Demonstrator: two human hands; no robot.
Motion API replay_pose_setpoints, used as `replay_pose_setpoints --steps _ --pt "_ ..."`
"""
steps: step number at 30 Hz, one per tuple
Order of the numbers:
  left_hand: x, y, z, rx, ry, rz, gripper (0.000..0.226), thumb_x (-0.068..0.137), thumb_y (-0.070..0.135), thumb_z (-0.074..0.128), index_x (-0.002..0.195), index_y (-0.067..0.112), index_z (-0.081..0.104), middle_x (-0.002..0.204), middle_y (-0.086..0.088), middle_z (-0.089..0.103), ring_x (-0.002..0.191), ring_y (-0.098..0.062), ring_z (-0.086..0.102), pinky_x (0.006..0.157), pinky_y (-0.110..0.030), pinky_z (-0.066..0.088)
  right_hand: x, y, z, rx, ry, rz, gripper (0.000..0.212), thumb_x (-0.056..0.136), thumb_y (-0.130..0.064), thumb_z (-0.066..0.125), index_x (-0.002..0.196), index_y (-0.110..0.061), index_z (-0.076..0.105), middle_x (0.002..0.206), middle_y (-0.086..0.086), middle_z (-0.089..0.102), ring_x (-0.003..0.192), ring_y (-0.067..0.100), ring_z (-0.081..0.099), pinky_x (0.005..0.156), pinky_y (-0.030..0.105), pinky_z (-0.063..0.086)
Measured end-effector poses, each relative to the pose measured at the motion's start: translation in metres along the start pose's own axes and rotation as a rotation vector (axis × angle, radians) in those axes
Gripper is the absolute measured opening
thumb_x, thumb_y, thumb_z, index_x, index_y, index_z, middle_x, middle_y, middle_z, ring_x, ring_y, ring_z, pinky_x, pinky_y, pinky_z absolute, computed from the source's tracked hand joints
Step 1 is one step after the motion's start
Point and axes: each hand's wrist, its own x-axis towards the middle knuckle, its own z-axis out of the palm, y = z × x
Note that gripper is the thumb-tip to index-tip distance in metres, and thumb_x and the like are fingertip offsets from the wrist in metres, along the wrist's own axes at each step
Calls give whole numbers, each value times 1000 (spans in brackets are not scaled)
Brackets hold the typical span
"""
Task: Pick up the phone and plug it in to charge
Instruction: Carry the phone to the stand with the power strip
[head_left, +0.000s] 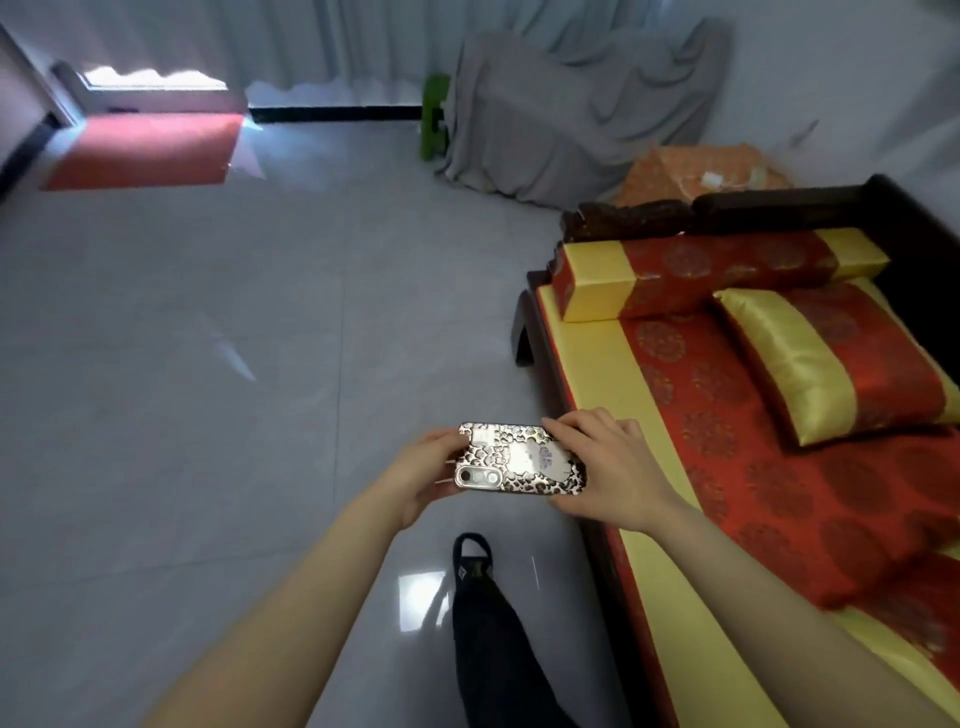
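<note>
A phone (519, 460) in a shiny black-and-silver patterned case is held level over the floor, back side up, with its camera lenses at the lower left. My left hand (415, 475) grips its left end. My right hand (602, 467) grips its right end, fingers over the top edge. A white charger with a cable (719, 181) lies on an orange-covered surface far behind the sofa. The phone's screen and port are hidden.
A dark wooden sofa (587, 514) with red-and-gold cushions (831, 358) runs along the right. My dark-trousered leg and shoe (475, 566) stand on the grey tile floor (208, 364). Grey-draped furniture (571, 114), a green object (434, 114) and a red mat (150, 150) lie farther back.
</note>
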Motion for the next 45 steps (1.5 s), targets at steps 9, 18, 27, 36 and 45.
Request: replay_pose_setpoints --steps 9,18,27,36,45 --pt "154 179 -69 32 72 24 10 91 23 53 96 18 60 89 -3 63 76 -15 61 56 -25 53 255 36 -26 31 -48 -65 82 62 -59 63 135 -29 42 127 -8 51 116 14 44 88 39 37" --pt "295 335 -155 -128 59 -26 21 91 30 52 95 15 65 77 -2 71 68 -17 66 57 -29 55 495 36 -43 81 -21 -168 83 62 -52 63 137 -23 42 130 0 52 120 21 46 95 42 37" --pt "474 510 -150 -21 -54 -106 27 94 34 47 88 15 65 68 -2 76 76 -22 67 69 -38 56 669 115 -82 25 35 76 88 65 -57 64 141 -21 37 134 0 49 121 22 42 94 39 34" --pt "650 676 18 287 -329 -32 21 95 28 48 90 15 63 87 -7 66 78 -20 63 66 -33 56 760 294 -133 86 179 456 89 61 -52 71 140 -23 40 131 1 50 121 24 43 85 38 33" --pt "777 789 186 381 -505 -77 26 96 32 45 105 13 60 92 -5 65 77 -16 62 63 -31 54 826 463 -204 45 254 692 87 57 -52 72 135 -25 44 124 -1 53 113 24 44 83 46 40"
